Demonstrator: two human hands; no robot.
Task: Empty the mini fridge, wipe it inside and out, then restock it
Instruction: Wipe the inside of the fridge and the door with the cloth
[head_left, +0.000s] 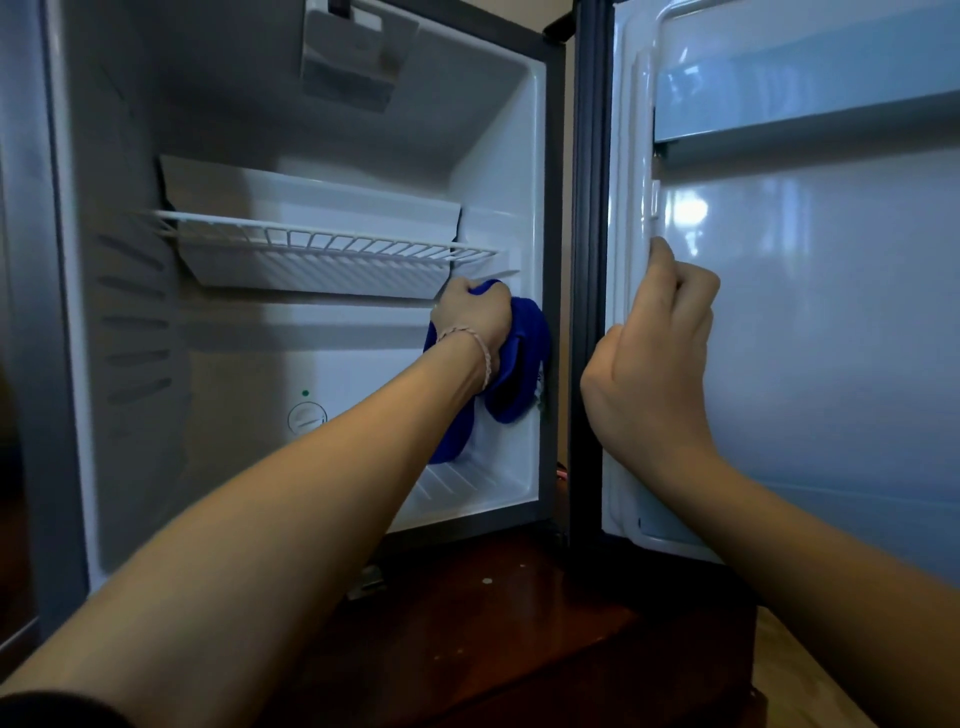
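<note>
The fridge (130, 156) stands open on a dark wooden table (467, 623), its interior bare except for a wire shelf (322, 241) mounted mid-height. The left hand (475, 325) grips a blue cloth (519, 364), fingers curled round it, and presses it against the inner right wall just below the shelf. The right hand (654, 364) grips the inner edge of the door (831, 312), fingers curled over the liner ridge. A thermostat dial (307, 417) sits low on the back wall.
</note>
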